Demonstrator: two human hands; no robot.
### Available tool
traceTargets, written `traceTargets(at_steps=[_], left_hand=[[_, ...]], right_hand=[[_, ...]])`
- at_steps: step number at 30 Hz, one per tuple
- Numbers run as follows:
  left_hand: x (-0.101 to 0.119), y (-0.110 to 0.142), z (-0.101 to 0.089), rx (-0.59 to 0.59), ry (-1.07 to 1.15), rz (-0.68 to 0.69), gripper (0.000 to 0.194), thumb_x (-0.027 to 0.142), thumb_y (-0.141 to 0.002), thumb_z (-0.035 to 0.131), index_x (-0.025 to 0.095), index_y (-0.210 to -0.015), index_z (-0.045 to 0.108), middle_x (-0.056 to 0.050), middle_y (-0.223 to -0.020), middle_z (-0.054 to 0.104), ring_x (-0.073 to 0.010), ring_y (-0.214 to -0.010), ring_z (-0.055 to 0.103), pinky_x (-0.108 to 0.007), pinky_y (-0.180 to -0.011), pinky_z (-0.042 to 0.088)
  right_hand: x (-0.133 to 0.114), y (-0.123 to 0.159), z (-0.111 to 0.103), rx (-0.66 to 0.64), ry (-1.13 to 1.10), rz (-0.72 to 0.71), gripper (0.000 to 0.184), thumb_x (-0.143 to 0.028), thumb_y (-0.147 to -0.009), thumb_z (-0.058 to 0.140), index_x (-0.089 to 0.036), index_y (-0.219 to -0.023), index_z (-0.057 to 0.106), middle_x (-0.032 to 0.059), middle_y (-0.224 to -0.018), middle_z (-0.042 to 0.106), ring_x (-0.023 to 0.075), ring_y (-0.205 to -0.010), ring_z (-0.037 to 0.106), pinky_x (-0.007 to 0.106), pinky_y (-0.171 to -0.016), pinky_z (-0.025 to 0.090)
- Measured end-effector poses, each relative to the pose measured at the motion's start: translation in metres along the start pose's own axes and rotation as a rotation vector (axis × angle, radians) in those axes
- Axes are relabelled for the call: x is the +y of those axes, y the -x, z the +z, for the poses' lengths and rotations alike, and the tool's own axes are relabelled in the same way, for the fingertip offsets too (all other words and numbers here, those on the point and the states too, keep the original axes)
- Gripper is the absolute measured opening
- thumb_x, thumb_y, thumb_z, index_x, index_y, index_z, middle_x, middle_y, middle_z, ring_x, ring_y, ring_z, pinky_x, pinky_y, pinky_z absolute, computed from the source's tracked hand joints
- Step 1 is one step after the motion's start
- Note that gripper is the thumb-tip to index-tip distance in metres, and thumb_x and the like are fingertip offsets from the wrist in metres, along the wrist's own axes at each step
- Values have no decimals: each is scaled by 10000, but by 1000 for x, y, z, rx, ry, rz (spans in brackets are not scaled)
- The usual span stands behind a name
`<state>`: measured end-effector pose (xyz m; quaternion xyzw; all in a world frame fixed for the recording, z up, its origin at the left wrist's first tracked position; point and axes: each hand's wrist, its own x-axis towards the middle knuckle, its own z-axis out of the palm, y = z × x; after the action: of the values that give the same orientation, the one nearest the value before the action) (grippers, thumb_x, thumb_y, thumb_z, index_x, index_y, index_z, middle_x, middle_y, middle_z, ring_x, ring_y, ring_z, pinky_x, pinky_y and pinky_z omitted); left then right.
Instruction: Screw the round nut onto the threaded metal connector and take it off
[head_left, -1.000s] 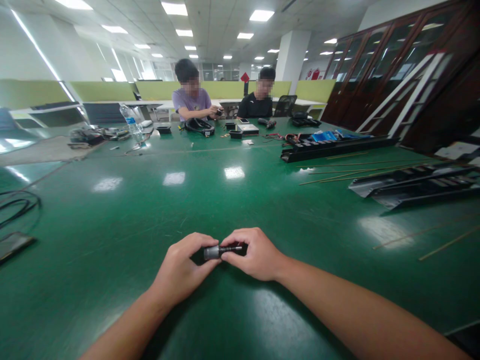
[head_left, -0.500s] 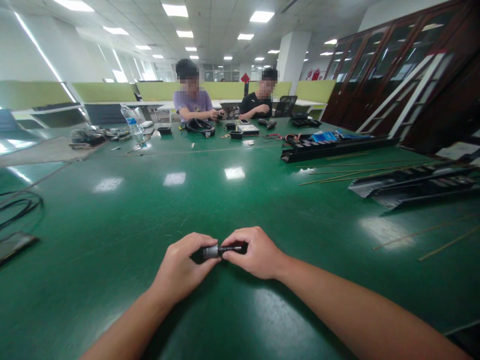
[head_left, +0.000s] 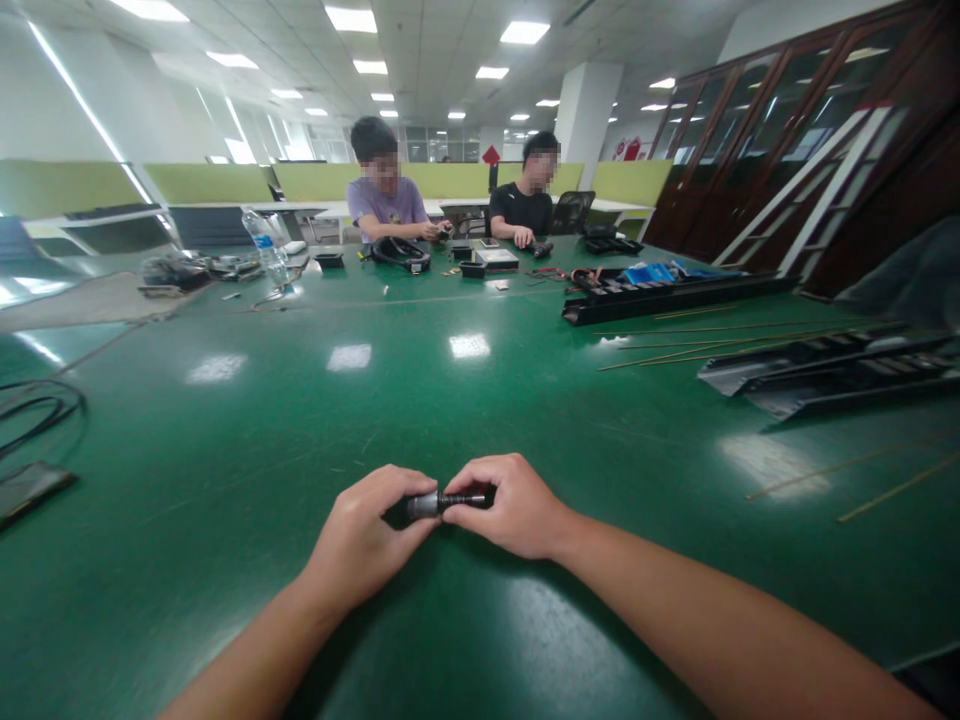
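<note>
Between my two hands lies a small cylindrical metal part [head_left: 425,505], grey and wide on the left, with a thin dark ribbed shaft [head_left: 466,499] on the right. My left hand [head_left: 369,530] is closed round the wide grey end, thumb and fingers on either side of it. The thumb and fingertips of my right hand [head_left: 510,508] pinch the part near where the shaft begins. The shaft's tip points into my right palm. Both hands are low over the green table [head_left: 405,410], close to its near side. My fingers partly cover the part.
Black metal channels [head_left: 817,375] and thin rods [head_left: 705,350] lie at the right. Cables [head_left: 37,415] and a flat panel [head_left: 30,492] are at the left. A water bottle [head_left: 262,245] and a coiled black cable [head_left: 401,255] stand farther back. Two people sit across the table.
My hands and the part stay almost still. Across the table, the person in black has lowered a hand onto a dark tool. A dark blurred shape has appeared at the far right.
</note>
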<state>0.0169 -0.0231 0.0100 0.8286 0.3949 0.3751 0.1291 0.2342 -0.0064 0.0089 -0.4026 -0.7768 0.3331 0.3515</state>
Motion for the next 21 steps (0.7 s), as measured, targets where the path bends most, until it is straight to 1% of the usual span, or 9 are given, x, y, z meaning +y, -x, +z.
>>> traceTargets(at_steps=[21], left_hand=[[-3, 0, -1, 17, -19, 14, 233, 210, -814, 736, 232, -1032, 657, -6, -973, 705, -138, -888, 673, -251, -806, 546]], right_hand=[[-2, 0, -1, 21, 1, 6, 91, -217, -752, 746, -180, -833, 764, -3, -733, 718, 127, -657, 624, 225, -611, 425]])
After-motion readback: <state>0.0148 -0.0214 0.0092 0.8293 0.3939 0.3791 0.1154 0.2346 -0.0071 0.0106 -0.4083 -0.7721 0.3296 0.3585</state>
